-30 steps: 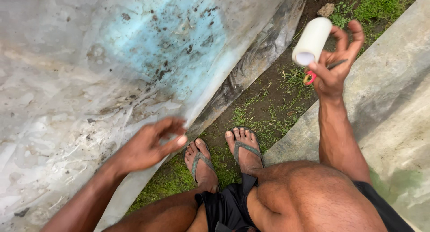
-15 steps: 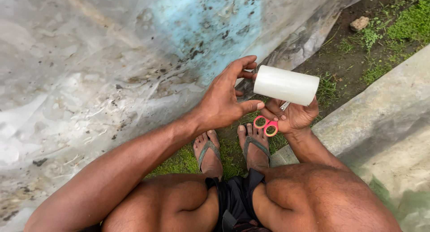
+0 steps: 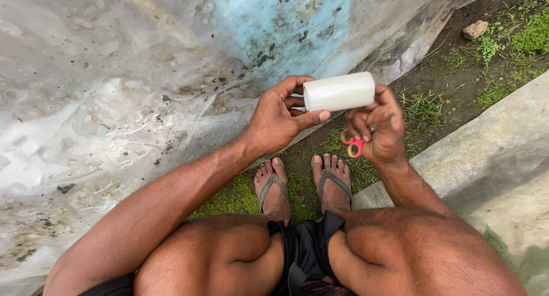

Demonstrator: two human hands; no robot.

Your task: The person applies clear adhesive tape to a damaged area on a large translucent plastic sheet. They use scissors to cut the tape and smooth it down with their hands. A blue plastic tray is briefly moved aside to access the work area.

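A: What's the roll like?
B: A white roll of tape (image 3: 339,91), wide and cylindrical, lying sideways in the air, one end gripped in the left hand (image 3: 280,120), the other resting against the fingers of the right hand (image 3: 378,130)

A: And the scissors?
B: Small scissors (image 3: 355,143) with red loop handles, tucked in the right hand just under the roll, blades mostly hidden

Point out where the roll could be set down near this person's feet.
Bare patches: the concrete slab right of the right hand, and the dirty plastic sheet left of the left hand. Crowded: the grass strip holds both sandalled feet; both hands hold the white roll.
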